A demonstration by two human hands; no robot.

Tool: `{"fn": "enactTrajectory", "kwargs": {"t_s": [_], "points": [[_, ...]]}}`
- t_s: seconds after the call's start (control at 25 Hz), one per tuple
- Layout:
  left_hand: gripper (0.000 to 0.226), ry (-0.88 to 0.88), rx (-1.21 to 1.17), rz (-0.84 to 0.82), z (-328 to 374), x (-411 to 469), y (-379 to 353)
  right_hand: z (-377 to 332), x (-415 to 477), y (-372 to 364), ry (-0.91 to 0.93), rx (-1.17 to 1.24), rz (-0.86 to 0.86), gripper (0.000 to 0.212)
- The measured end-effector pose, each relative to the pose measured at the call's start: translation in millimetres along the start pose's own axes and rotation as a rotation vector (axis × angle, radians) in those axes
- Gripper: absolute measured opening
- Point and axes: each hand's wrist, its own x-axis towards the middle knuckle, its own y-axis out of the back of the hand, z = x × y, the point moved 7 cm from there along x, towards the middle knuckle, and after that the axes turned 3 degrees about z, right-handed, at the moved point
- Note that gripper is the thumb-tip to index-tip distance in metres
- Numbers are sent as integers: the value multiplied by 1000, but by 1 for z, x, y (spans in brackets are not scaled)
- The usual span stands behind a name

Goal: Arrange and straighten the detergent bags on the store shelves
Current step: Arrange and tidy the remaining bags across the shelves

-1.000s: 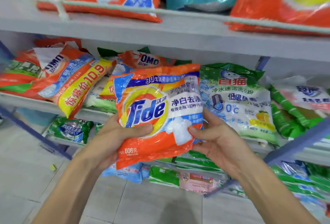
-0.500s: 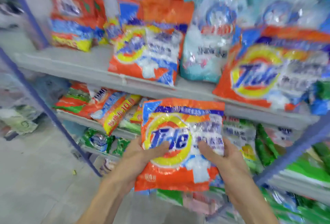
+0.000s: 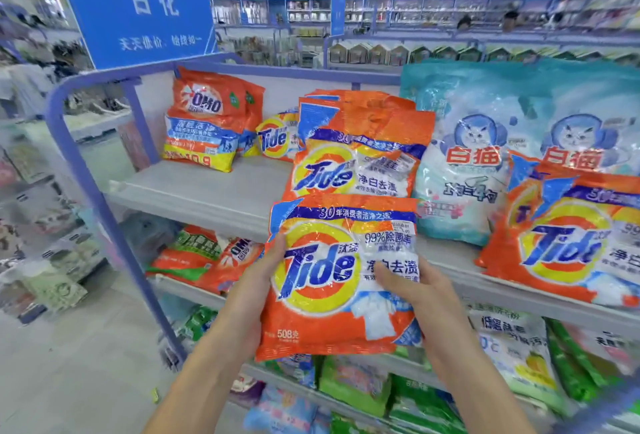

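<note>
Up from mid-shelf level, Tide bag [image 3: 332, 281] is now upright before top shelf [image 3: 207, 191], just below Tide stack [image 3: 353, 156], L hand [image 3: 256, 281] & R hand [image 3: 415, 291] gripping its sides, thumbs on front, prob. to square it w/ same brand.

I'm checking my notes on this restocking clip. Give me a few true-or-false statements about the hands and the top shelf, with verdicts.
1. The left hand and right hand both hold one orange Tide bag. True.
2. That bag lies flat on the top shelf. False: it is held upright in front of the shelf.
3. The OMO bags are the leftmost goods on that shelf. True.
4. The teal cat-logo bags stand left of the OMO bags. False: they stand to the right, beyond the shelved Tide bags.
</note>
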Motion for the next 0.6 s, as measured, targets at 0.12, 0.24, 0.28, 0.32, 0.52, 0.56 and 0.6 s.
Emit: {"fn": "enactTrajectory", "kwargs": {"t_s": [0.12,0.24,0.28,0.32,0.52,0.56,0.6], "points": [[57,1,72,-67,39,23,30,9,26,-41,-1,5,31,40],[56,-49,105,-106,74,47,65,10,48,-82,32,-7,43,45],[54,-61,108,-113,85,56,78,9,56,-97,53,-32,42,47],[51,-66,116,-123,95,64,88,9,63,-111,65,-56,41,47],[62,-56,147,-114,133,106,121,12,103,-159,44,-61,89,33],[64,-84,149,-107,143,116,125,10,112,-167,42,-66,95,34],[64,-110,149,-99,152,126,126,8,123,-173,43,-64,102,35]]}}
